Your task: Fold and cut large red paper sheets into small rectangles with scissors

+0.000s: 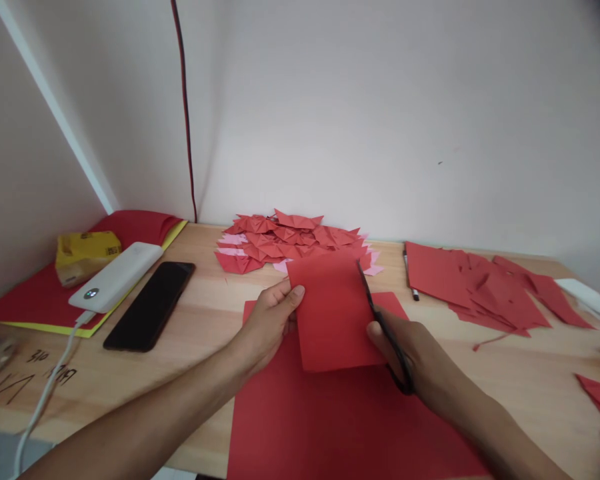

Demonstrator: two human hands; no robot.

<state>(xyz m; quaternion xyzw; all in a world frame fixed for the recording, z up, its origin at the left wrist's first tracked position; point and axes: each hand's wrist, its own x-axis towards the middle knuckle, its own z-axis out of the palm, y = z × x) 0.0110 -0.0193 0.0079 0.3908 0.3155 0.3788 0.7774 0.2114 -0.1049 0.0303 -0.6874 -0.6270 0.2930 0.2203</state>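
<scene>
Between thumb and fingers, my left hand (275,310) pinches the left edge of a piece of red paper (330,320), raised above the table. My right hand (410,347) grips black-handled scissors (400,363). Their blades lie along the right side of the paper, pointing away from me; whether they are parted is hard to tell. Below both hands a larger red sheet (300,427) lies flat on the wooden table. Just beyond the paper sits a heap of folded red and pink paper pieces (290,240).
Red paper scraps (505,293) lie at the right beside a pen (415,295). On the left are a black phone (150,307), a white power bank (115,277) with its cable (55,380), a yellow packet (87,253) and red sheets (20,300). A wall (370,120) rises behind.
</scene>
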